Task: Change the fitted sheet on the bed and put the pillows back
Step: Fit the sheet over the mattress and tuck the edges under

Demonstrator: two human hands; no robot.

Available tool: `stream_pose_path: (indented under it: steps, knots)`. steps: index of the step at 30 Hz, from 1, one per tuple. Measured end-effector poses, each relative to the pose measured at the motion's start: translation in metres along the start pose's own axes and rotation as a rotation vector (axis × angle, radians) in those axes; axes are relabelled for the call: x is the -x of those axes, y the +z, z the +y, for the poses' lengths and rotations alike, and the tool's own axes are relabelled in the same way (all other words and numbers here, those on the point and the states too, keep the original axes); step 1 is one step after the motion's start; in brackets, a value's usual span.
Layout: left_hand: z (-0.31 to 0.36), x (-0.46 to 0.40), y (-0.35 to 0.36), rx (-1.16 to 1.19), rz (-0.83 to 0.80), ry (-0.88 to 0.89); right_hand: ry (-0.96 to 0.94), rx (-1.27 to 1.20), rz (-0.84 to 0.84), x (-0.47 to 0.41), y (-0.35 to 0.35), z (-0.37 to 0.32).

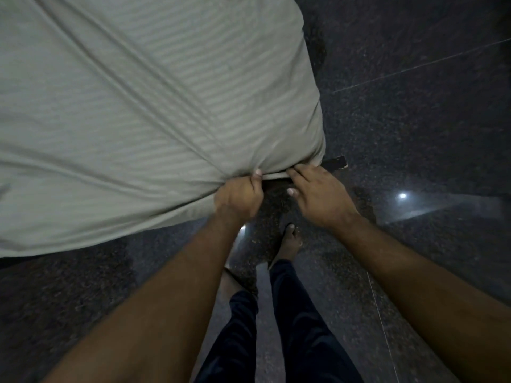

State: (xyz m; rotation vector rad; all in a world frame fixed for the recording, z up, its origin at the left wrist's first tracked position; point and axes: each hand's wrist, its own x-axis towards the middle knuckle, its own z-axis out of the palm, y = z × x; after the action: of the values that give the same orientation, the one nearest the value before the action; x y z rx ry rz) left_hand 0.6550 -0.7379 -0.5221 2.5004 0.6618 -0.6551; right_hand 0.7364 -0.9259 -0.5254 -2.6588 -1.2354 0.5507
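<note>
The fingers (255,180) of the left hand (239,197) are curled tight on a bunched fold of the fitted sheet (154,106) at the near corner of the bed, with creases radiating from the grip across the pale striped fabric. The right hand (318,194) lies just beside it, its fingers (300,175) extended and slightly apart, their tips at the sheet hem. Below both forearms, the person's bare feet (289,241) stand on the dark polished floor (414,120).
</note>
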Motion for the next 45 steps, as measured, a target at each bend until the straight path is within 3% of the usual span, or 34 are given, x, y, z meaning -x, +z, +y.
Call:
stream_pose_path:
  steps: [1,3,6,10,12,15,16,18,20,24,25,26,30,32,35,37,39,45]
  knots:
    - [0.001,-0.011,-0.004,-0.017,-0.112,-0.035,0.039,-0.012,0.005,-0.004,0.0,-0.004]
    - [0.001,-0.021,-0.005,-0.116,-0.186,-0.021,0.097,0.006,-0.019,-0.018,-0.003,-0.011]
    - [-0.002,-0.011,0.0,-0.161,-0.075,-0.022,0.134,0.038,-0.14,-0.04,-0.012,-0.026]
    - [-0.003,0.033,0.018,-0.007,0.174,0.294,0.286,0.091,-0.401,-0.079,-0.032,-0.039]
    - [0.009,0.041,0.024,0.115,0.162,0.416,0.284,0.1,-0.526,-0.093,-0.043,-0.043]
    - [0.026,0.028,0.023,0.089,0.125,0.345,0.247,0.068,-0.662,-0.077,-0.064,-0.039]
    - [0.028,0.022,0.026,0.047,0.142,0.32,0.231,0.029,-0.624,-0.063,-0.068,-0.032]
    - [0.031,0.012,0.026,-0.041,0.134,0.278,0.241,-0.076,-0.358,-0.035,-0.076,-0.014]
    - [0.039,-0.004,0.016,-0.081,0.055,0.195,0.234,-0.011,-0.14,-0.019,-0.07,0.005]
    - [0.058,-0.037,-0.007,-0.135,-0.1,0.174,0.114,0.086,-0.298,-0.021,-0.041,0.024]
    - [0.061,-0.037,-0.011,-0.119,-0.197,0.101,0.112,0.078,-0.346,-0.029,-0.038,0.026]
    - [0.062,-0.036,-0.012,-0.061,-0.191,0.065,0.118,0.07,-0.421,-0.039,-0.038,0.028]
    - [0.036,0.018,-0.005,-0.029,0.081,0.15,0.213,0.014,-0.654,-0.069,-0.046,0.028]
    - [0.016,0.036,-0.003,0.042,0.167,0.143,0.199,0.09,-0.643,-0.067,-0.05,0.022]
    - [-0.026,0.053,0.001,-0.02,0.274,0.083,0.182,0.174,-0.402,-0.042,-0.047,-0.005]
    - [-0.047,0.062,0.002,-0.064,0.337,0.051,0.201,0.023,-0.128,-0.029,-0.048,-0.034]
    - [-0.066,0.075,0.003,-0.052,0.371,-0.031,0.083,-0.131,0.066,-0.026,-0.037,-0.07]
    - [-0.134,0.1,-0.011,-0.008,0.372,-0.219,-0.31,-0.074,-0.017,-0.058,0.021,-0.154]
